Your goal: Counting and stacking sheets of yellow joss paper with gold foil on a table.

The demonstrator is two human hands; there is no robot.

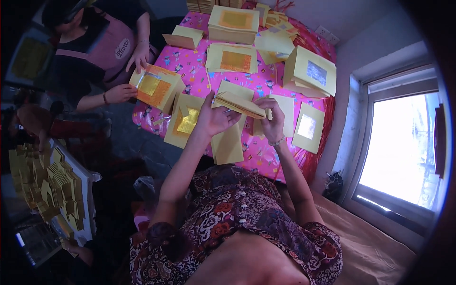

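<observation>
We are holding a folded bundle of yellow paper (pixel 240 103) above the near middle of the desk (pixel 265 160), which is wearing a pink patterned cover. Our left hand (pixel 214 119) is turning its palm up at the bundle's left end; its fingers are partly hiding under the paper, so we cannot tell whether they are pressing on it. Our right hand (pixel 272 121) is pinching the right end between thumb and fingers, and a bracelet (pixel 277 141) is circling that wrist.

Below the bundle, a plain yellow sheet (pixel 228 148) is lying at the near side. To its left, a sheet with a gold patch (pixel 186 119) is resting partly under other paper; to the right, a sheet with a silver patch (pixel 308 127) is lying flat. Farther off, a thick stack with a silver patch (pixel 311 71) is standing at the right, and a stack with an orange patch (pixel 235 59) is sitting near the middle.

At the left, a co-worker (pixel 102 42) is gripping an orange-and-gold-topped stack (pixel 156 88) with one hand (pixel 121 93) and touching it with the other hand (pixel 138 56). On the right, bright light is coming through a window (pixel 399 147).
</observation>
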